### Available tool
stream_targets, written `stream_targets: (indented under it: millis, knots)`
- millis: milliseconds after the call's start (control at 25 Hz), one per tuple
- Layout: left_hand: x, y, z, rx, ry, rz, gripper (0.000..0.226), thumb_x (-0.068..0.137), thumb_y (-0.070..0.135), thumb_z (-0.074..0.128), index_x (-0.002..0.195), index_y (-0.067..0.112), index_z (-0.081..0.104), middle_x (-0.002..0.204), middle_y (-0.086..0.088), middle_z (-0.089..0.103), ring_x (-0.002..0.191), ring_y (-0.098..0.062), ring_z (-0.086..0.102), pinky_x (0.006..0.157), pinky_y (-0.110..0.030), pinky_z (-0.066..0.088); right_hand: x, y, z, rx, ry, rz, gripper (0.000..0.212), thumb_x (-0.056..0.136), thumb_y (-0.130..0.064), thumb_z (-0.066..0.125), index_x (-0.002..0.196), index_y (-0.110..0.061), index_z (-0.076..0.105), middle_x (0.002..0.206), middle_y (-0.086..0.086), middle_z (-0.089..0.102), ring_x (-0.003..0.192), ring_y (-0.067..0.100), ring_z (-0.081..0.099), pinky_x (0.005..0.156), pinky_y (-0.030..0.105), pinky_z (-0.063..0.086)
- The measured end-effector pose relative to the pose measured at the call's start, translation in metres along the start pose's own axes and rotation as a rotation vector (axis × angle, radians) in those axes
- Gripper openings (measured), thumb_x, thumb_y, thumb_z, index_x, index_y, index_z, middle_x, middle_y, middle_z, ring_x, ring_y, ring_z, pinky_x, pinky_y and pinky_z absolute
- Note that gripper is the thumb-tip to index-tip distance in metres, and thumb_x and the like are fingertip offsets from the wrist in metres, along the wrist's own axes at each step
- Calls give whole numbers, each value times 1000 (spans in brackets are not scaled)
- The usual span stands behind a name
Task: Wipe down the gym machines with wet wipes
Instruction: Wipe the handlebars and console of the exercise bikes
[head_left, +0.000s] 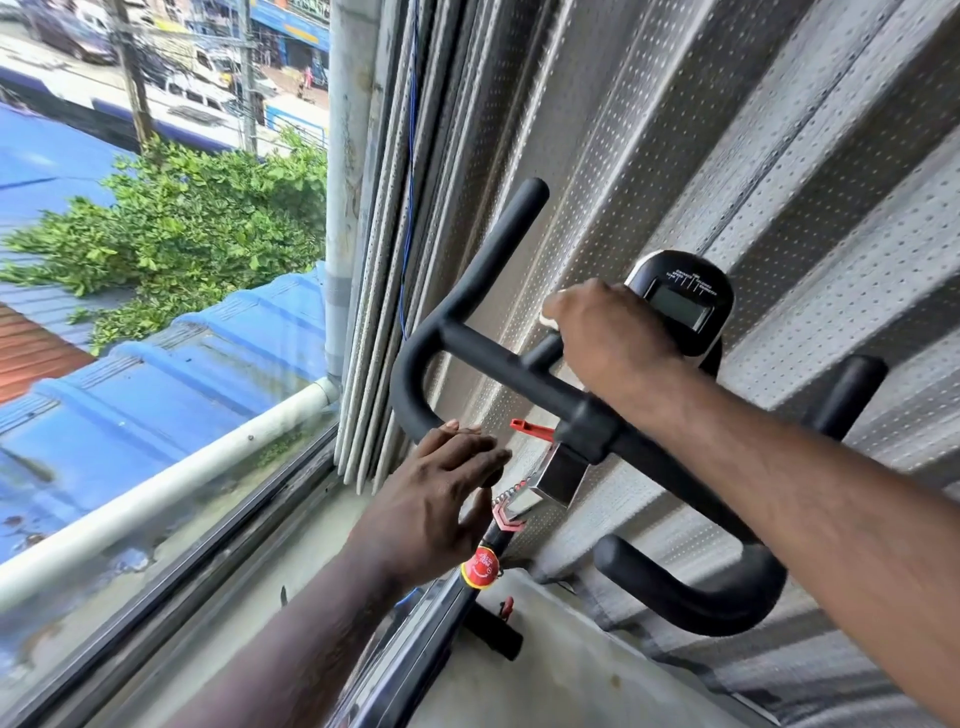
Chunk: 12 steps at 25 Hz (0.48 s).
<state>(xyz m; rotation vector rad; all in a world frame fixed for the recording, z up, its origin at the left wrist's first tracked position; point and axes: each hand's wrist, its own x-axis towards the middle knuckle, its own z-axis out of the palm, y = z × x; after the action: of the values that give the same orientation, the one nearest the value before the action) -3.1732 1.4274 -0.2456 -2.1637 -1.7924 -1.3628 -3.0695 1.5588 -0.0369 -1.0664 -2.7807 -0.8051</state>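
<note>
Right hand (613, 338), seen from the back, fingers curled down over a white wet wipe (549, 318); only a small edge of the wipe shows past the fingertips. The hand lies just left of the bike's console (680, 306), above a short black stub that stands up from the crossbar of the handlebar (498, 358). The right forearm crosses over the crossbar.

Left hand (441, 488), lower in the view, fingers straight and held together, holding nothing. Its fingertips (452, 427) reach the underside of the handlebar's left bend; contact cannot be confirmed.

The handlebar is black and padded. Its left horn rises toward the top of the view; the right end curls into a loop below the right forearm, and a further horn stands up behind that arm. The console is a black, rounded unit with a grey screen, mounted above the crossbar.

Below the crossbar's clamp: a square chrome post (558, 473), with a red lever (530, 427) just left of the clamp. Farther down the frame, beside the left wrist, sits a red and yellow knob (480, 566).

Behind the bike, perforated metal panels (727, 156) run diagonally. To the left, a window (171, 519) looks out on a white pipe (156, 483), a blue roof (182, 374), a green tree (197, 228) and a street
</note>
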Motion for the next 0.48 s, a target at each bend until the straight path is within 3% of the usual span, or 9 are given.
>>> stream_targets:
  millis: [120, 200, 280, 360, 480]
  knots:
    - [-1, 1, -6, 11, 1, 13, 36, 98, 18, 66, 133, 13, 70, 136, -3, 68, 129, -18, 61, 119, -41, 40, -34, -35, 26, 208, -83, -179, 21, 100, -8, 52, 105, -16, 70, 95, 10, 73, 87, 33, 75, 69, 39, 61]
    - [-6, -3, -14, 48, 41, -17, 35, 99, 22, 64, 131, 10, 70, 137, -5, 67, 131, -21, 60, 117, -40, 43, -34, -47, 28, 470, -110, -274, 31, 99, -24, 47, 110, -16, 75, 96, 12, 76, 86, 32, 75, 72, 41, 61]
    - [-5, -12, -26, 95, 102, -161, 42, 99, 31, 63, 133, 8, 68, 142, -7, 64, 136, -24, 56, 115, -42, 45, -6, -41, 34, 693, 67, -231, 51, 94, -40, 38, 114, -16, 78, 100, 13, 78, 89, 32, 75, 76, 42, 61]
    - [0, -23, -37, 130, 128, -361, 56, 96, 46, 64, 138, 9, 65, 149, -7, 59, 140, -23, 54, 118, -37, 42, 26, -30, 40, 665, 228, -128, 49, 94, -39, 39, 118, -17, 76, 102, 12, 78, 92, 36, 74, 78, 43, 60]
    - [8, -28, -47, 159, 64, -489, 71, 91, 60, 63, 142, 11, 64, 154, -2, 56, 138, -19, 57, 117, -33, 43, 25, -41, 62, 471, 97, -224, 26, 101, -20, 51, 118, -19, 71, 100, 11, 76, 89, 41, 72, 71, 44, 59]
